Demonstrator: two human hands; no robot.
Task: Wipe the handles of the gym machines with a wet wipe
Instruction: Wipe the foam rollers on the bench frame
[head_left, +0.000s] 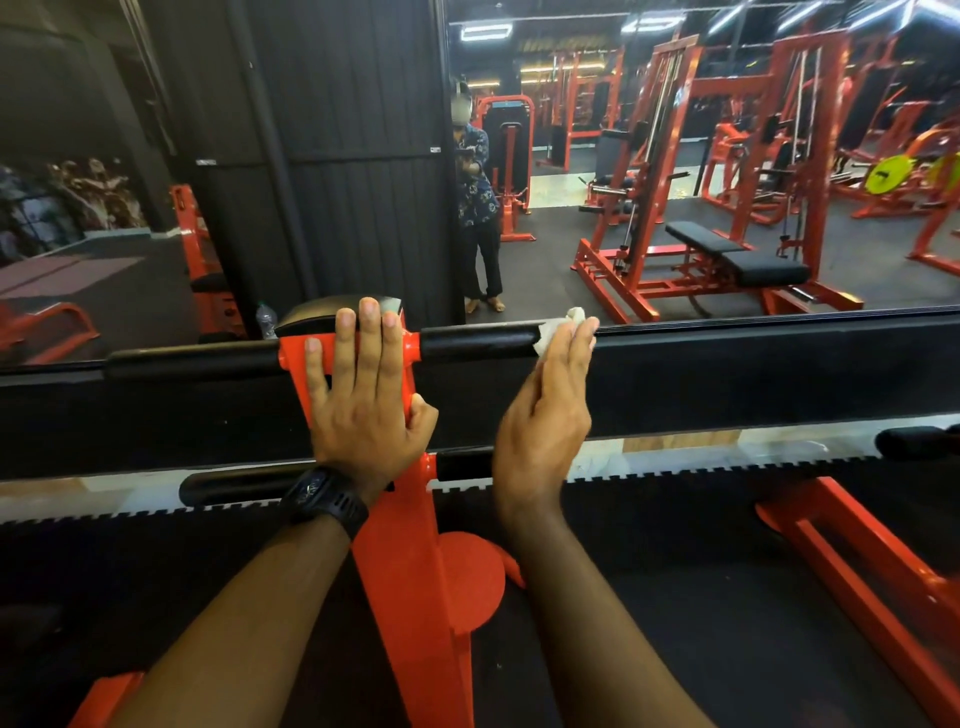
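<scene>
Gym mirror ahead; left hand lies flat on orange post, right hand curls wet wipe over right handle.

You're holding a white wipe on a black handle – the machine frame is showing bright orange-red. You're wearing a black watch, and the mirror is reflecting a yellow-green weight plate and a blue patterned shirt.

Left grip flat, fingers straight and spread; right grip edge-on, fingers curled forward.
</scene>
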